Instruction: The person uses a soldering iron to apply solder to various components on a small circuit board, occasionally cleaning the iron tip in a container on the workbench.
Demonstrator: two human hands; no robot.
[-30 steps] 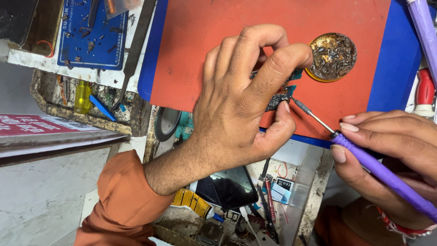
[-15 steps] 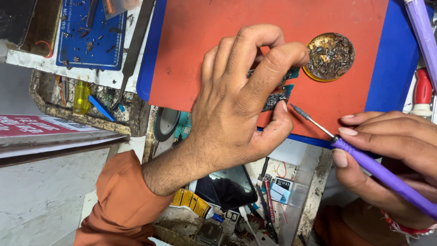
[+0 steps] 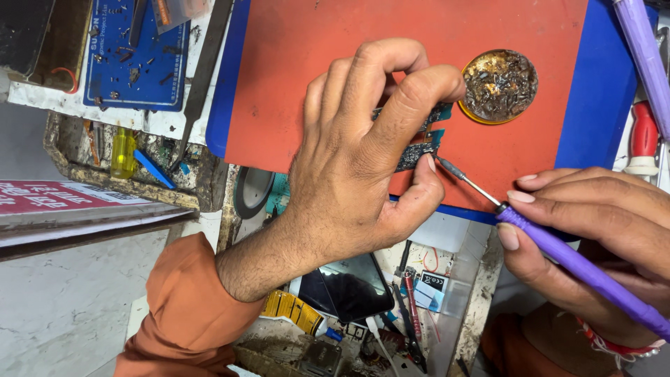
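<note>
My left hand [image 3: 363, 153] pinches a small dark circuit board [image 3: 417, 152] between thumb and fingers, just above the orange work mat [image 3: 307, 56]. My right hand [image 3: 593, 237] grips a purple-handled soldering iron [image 3: 579, 265] like a pen. Its thin metal tip [image 3: 453, 173] reaches the board's right edge, beside my left thumb. A round tin of brassy tip-cleaning wool [image 3: 500, 85] sits on the mat just right of my left fingers.
A blue screw mat [image 3: 136, 63] with small screws lies at the top left, next to a metal file [image 3: 202, 70]. A dark phone [image 3: 349, 287] and loose parts lie below the mat. A red-handled tool [image 3: 643, 139] lies at the right edge.
The view has shifted slightly. The iron's tip stays at the board's edge and both hands keep their grips.
</note>
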